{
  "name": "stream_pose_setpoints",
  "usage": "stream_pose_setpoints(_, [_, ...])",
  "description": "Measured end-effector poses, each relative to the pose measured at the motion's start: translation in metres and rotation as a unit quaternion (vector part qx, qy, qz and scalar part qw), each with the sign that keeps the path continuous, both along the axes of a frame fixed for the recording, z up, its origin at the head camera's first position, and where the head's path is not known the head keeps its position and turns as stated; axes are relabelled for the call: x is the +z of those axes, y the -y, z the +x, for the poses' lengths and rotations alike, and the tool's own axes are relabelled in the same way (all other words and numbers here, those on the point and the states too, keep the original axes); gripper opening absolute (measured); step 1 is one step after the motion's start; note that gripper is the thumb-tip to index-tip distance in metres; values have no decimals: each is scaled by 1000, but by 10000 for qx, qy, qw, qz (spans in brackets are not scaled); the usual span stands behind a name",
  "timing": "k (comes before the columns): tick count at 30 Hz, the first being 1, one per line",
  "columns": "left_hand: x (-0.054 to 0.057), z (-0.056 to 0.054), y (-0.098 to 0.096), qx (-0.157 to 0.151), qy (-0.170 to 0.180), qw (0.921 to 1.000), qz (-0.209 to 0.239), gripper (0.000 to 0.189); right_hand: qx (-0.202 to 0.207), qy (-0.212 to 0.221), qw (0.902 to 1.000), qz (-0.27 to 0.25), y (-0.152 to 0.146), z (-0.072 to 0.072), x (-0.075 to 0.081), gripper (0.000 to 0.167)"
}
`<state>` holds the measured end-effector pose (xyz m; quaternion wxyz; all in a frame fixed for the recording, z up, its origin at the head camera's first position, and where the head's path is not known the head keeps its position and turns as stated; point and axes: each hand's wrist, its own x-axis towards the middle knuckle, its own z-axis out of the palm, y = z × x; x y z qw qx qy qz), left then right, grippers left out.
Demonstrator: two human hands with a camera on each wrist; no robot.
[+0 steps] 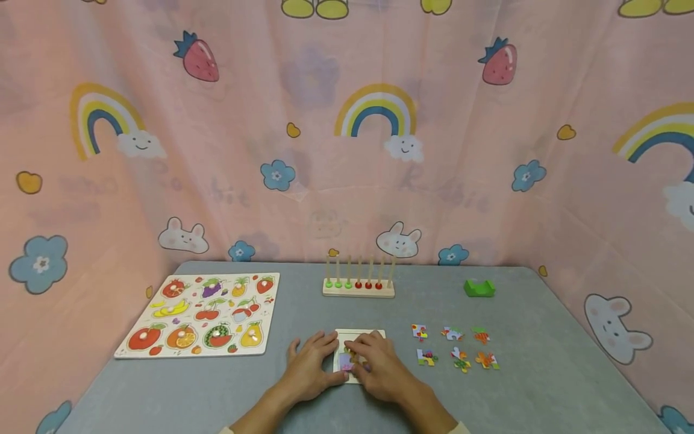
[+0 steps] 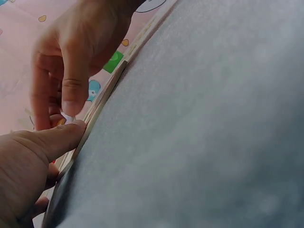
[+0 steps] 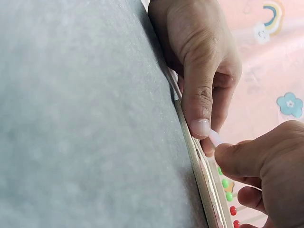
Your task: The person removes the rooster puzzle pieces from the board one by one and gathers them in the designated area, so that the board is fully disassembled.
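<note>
A small pale wooden puzzle tray (image 1: 360,331) lies on the table between both hands, with a purple picture piece (image 1: 345,361) showing inside it. My left hand (image 1: 311,369) holds the tray's left side, thumb at the near corner and fingers along the edge. Over the tray's right half, my right hand (image 1: 384,369) pinches a small puzzle piece (image 3: 215,138) between thumb and fingers. Only a pale edge of that piece shows in the right wrist view; its picture is hidden.
Several loose jigsaw pieces (image 1: 455,358) lie right of the tray. A fruit peg board (image 1: 200,314) is at the left. A bead counting rack (image 1: 359,291) stands behind, and a green block (image 1: 479,289) sits at the back right. A pink printed curtain (image 1: 325,181) surrounds the table.
</note>
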<state>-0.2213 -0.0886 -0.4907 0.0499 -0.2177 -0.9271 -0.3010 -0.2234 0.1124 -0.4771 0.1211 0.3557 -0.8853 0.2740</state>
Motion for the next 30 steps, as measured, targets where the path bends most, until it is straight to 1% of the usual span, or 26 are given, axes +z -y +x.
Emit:
stream_pose_setpoints(4, [-1, -1, -1, -6, -75, 10000, -9, 69, -62, 30, 9999, -117, -3, 3, 7, 39])
stream_pose_setpoints(8, [-3, -2, -2, 4, -46, 10000, -43, 68, 1, 166, 9989, -440, -7, 7, 15, 40])
stream_pose_setpoints(11, [-3, -2, -2, 17, 20, 10000, -42, 69, 66, 160, 9973, -707, -12, 10, 22, 42])
stream_pose_setpoints(14, [-2, -2, -1, 13, 48, 10000, -25, 69, 117, -79, 9961, -875, -17, 13, 27, 43])
stream_pose_setpoints(19, [0, -1, 0, 5, 53, 10000, -6, 68, 140, -494, 9940, -966, -26, 17, 36, 43])
stream_pose_setpoints(25, [1, -1, 1, 32, 51, 10000, -26, 68, 18, -664, 9931, -967, -36, 24, 41, 44])
stream_pose_setpoints(30, [1, 0, -1, -24, 53, 10000, -11, 68, -72, -769, 9924, -959, -49, 31, 42, 49])
